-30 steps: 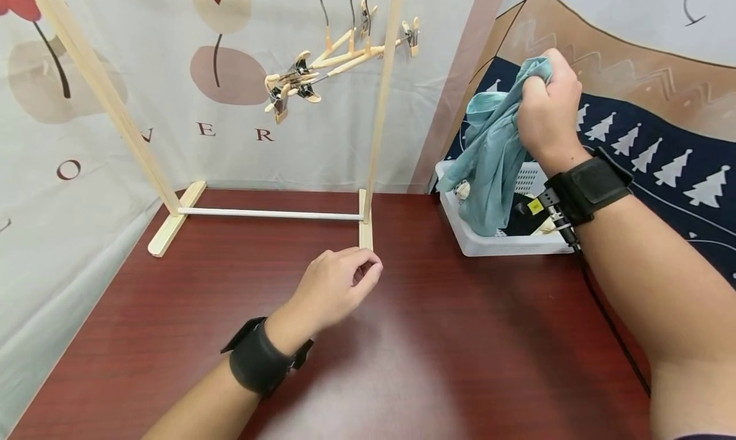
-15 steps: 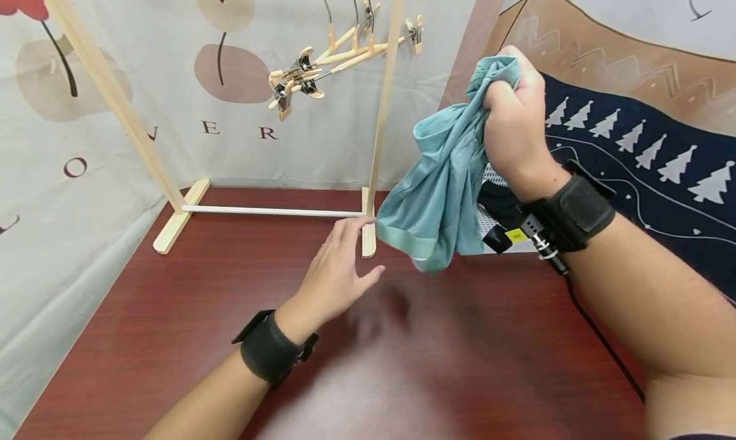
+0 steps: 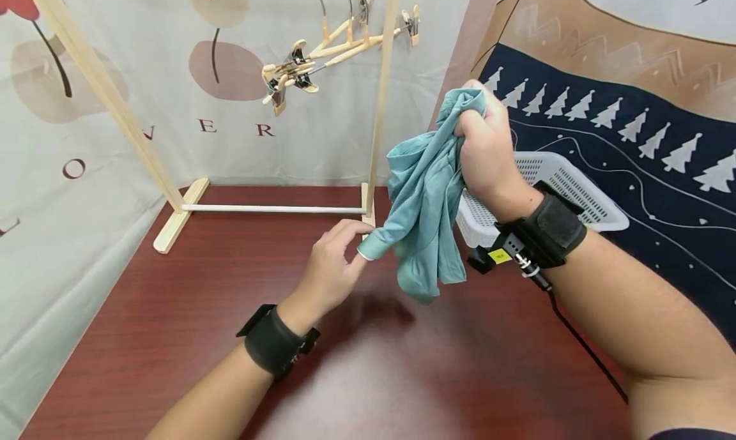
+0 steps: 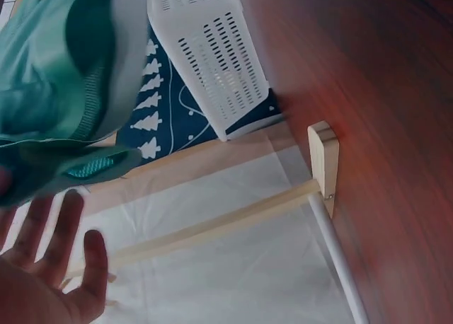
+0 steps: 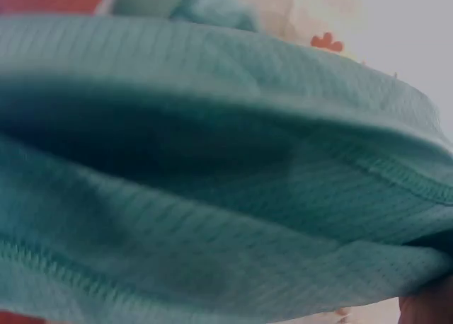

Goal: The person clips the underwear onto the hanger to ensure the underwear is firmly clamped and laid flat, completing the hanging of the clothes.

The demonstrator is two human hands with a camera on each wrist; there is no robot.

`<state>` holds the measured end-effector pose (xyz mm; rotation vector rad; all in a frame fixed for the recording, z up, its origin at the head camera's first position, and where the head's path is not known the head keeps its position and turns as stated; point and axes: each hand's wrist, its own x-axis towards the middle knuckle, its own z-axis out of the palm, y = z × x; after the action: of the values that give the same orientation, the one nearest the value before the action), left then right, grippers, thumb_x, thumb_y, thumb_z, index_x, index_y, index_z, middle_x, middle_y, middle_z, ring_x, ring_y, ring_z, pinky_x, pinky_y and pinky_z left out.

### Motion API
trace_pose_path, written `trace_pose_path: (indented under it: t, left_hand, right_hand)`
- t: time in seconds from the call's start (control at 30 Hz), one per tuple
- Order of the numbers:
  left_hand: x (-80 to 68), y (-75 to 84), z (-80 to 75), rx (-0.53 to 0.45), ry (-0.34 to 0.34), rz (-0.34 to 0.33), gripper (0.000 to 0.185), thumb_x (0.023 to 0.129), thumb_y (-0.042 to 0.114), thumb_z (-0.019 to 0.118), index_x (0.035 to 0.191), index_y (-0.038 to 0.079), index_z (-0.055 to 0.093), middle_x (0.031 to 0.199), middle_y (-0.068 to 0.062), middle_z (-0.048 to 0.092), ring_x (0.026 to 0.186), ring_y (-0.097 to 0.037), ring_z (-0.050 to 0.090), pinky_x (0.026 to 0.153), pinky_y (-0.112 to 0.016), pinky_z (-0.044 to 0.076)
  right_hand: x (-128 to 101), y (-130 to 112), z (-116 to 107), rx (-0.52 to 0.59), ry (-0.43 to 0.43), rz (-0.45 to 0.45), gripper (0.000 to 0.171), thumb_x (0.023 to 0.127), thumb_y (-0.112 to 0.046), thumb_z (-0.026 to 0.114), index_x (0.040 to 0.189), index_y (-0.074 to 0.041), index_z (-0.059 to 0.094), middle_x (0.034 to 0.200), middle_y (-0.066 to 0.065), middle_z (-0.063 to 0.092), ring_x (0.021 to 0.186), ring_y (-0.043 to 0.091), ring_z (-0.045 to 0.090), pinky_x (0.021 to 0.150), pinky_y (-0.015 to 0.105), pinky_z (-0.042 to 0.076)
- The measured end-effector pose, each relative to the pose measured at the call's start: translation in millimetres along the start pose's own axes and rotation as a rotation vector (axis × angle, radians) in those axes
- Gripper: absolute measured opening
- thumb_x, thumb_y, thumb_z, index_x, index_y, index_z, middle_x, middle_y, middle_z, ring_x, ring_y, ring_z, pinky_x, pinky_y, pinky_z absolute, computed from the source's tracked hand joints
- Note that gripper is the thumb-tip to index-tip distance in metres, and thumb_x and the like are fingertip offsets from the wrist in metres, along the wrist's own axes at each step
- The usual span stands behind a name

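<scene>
Rack [image 3: 273, 209] and basket [image 3: 569, 186] on table [image 3: 489, 357]

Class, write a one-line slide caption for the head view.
Right hand grips a bunched teal garment, left hand open at its edge, clip hangers beyond.

Reddish-brown tabletop [image 3: 402, 376], pale printed backdrop [image 3: 287, 159], navy tree-patterned cloth [image 3: 684, 229]

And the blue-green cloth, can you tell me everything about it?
The cloth looks like thin, soft fabric with stitched seams and a fine dotted texture. The right hand grips its bunched top, and it hangs in folds above the table. One end is by the left hand; I can't tell whether they touch.
</scene>
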<state>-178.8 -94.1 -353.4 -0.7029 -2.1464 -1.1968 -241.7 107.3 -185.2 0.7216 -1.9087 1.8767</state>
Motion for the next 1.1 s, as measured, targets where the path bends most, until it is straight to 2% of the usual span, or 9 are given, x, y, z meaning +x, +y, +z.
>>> trace_pose_path:
  t: [0.1,0.17,0.3,0.47,0.6,0.7,0.87,1.0,1.1]
  left_hand:
    - [1.8,3.7,-5.3,-0.041,0.047,0.022,0.02,0.09,0.006,0.065,0.11,0.008,0.067,0.108,-0.002,0.072,0.104,-0.015,0.068,0.091,-0.032,0.052]
    - [2.8,7.4,-9.9,-0.049,0.072,0.038,0.021,0.089,0.005,0.063,0.109,0.009,0.068,0.104,-0.002,0.074,0.092,-0.013,0.067,0.083,-0.026,0.052]
    - [4.3,14.2,-17.2,0.01,0.066,0.069,0.024,0.091,0.001,0.059,0.111,0.009,0.07,0.103,-0.003,0.075,0.08,-0.011,0.063,0.072,-0.026,0.05]
    - [4.7,19.9,-24.4,0.246,-0.059,0.025,0.034,0.091,-0.001,0.056,0.117,0.014,0.072,0.107,-0.001,0.075,0.066,-0.011,0.056,0.059,-0.027,0.046]
    - [7.1,20.3,-27.8,0.439,-0.21,-0.091,0.034,0.093,0.005,0.058,0.12,0.019,0.071,0.093,-0.001,0.075,0.051,-0.015,0.044,0.046,-0.027,0.033]
    - [10.5,19.0,-28.0,0.513,-0.261,-0.163,0.032,0.094,0.008,0.058,0.12,0.022,0.071,0.083,-0.002,0.073,0.049,-0.019,0.047,0.043,-0.029,0.033]
    - [16.7,18.3,-29.8,0.55,-0.301,-0.246,0.031,0.095,0.011,0.058,0.121,0.02,0.071,0.057,-0.001,0.055,0.043,-0.019,0.042,0.042,-0.029,0.03]
    - [25.1,20.2,-30.1,0.565,-0.368,-0.244,0.029,0.095,0.012,0.058,0.12,0.018,0.072,0.054,0.002,0.049,0.041,-0.017,0.039,0.041,-0.028,0.029]
    - [32.1,21.0,-31.2,0.593,-0.429,-0.215,0.027,0.095,0.012,0.059,0.118,0.018,0.073,0.06,0.0,0.058,0.043,-0.018,0.042,0.042,-0.027,0.029]
  right_hand:
    - [-6,19,-4,-0.045,-0.019,0.061,0.024,0.079,0.01,0.028,0.072,-0.009,0.039,0.068,0.001,0.032,0.057,0.017,0.027,0.056,0.026,0.027]
    - [-10,38,-7,-0.096,-0.05,0.113,0.022,0.079,0.01,0.03,0.073,-0.009,0.04,0.07,0.001,0.033,0.06,0.018,0.028,0.059,0.026,0.028]
    - [-21,83,-9,-0.252,-0.16,0.252,0.017,0.082,0.006,0.034,0.075,-0.01,0.036,0.076,0.001,0.034,0.069,0.018,0.032,0.066,0.026,0.031]
    - [-48,131,-4,-0.531,-0.41,0.437,0.003,0.093,-0.007,0.043,0.092,-0.007,0.045,0.088,0.008,0.046,0.077,0.022,0.046,0.071,0.031,0.04]
    - [-70,141,1,-0.747,-0.554,0.383,0.033,0.096,-0.016,0.05,0.128,-0.009,0.048,0.119,0.011,0.056,0.107,0.028,0.055,0.087,0.042,0.045]
    - [-85,132,7,-0.716,-0.54,0.285,0.037,0.093,-0.016,0.051,0.13,-0.01,0.051,0.12,0.009,0.06,0.112,0.026,0.055,0.092,0.043,0.045]
    - [-115,109,24,-0.521,-0.601,0.256,0.024,0.093,-0.027,0.059,0.114,-0.016,0.059,0.094,-0.001,0.066,0.087,0.015,0.063,0.076,0.033,0.051]
    - [-132,107,40,-0.532,-0.64,0.269,0.031,0.09,-0.043,0.07,0.106,-0.02,0.056,0.085,-0.006,0.061,0.074,0.01,0.058,0.064,0.026,0.048]
    - [-135,113,47,-0.554,-0.614,0.256,0.021,0.091,-0.035,0.067,0.098,-0.019,0.055,0.075,-0.004,0.056,0.062,0.009,0.053,0.057,0.024,0.043]
